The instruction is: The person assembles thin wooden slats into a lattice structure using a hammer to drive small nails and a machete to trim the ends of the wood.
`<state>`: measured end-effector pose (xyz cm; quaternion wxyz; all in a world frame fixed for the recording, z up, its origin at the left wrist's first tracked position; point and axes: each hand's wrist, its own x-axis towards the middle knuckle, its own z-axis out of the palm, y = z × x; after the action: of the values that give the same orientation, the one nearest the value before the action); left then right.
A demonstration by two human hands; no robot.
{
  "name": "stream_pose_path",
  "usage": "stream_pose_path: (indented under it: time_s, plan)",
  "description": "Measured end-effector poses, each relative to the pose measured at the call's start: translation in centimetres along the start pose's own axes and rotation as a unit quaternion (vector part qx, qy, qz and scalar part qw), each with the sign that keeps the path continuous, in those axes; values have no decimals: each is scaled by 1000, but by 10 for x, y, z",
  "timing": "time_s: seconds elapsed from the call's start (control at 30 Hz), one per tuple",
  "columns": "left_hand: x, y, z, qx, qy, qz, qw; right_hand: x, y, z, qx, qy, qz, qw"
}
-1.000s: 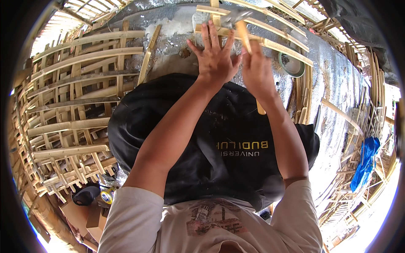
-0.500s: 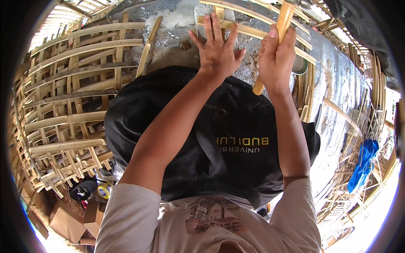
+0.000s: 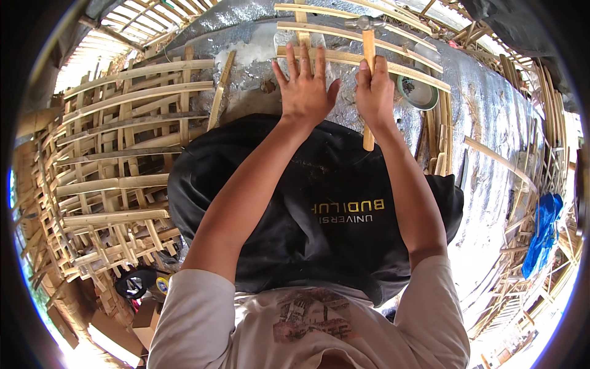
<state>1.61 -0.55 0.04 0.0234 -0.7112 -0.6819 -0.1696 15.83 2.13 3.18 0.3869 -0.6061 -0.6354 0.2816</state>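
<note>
Left hand (image 3: 305,92) spread flat and gripping nothing, a worker rests fingers across the nearest of several bamboo slats (image 3: 342,57) toward the far edge of a silver surface (image 3: 485,129). The right hand (image 3: 375,95) is wrapped around the hammer (image 3: 369,46) at mid-handle, its metal head over the farther slats; whether it touches them is hard to tell from above. The hammer looks rigid and head-heavy, best held low on its smooth handle. The slats appear light, stiff yet springy, apt to split at the ends and safest held flat. A crosspiece (image 3: 303,35) meets them near their left ends. A lattice (image 3: 118,182) hems the surface's left side; a dish (image 3: 423,107) crowds the slats' right ends. Room looks widest toward the right edge.
</note>
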Motion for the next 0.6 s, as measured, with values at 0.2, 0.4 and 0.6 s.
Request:
stream_pose_path:
  time_s: [0.2, 0.4, 0.6]
  plan:
    - [-6, 3, -23, -61, -8, -81, 995, -8, -6, 1, -2, -12, -33, 999]
    - [3, 12, -44, -162, -185, -262, 933, -13, -4, 0, -1, -19, -23, 1000]
    - [-13, 17, -39, -48, -152, -216, 963, -10, -3, 1, 4, -4, -74, 997]
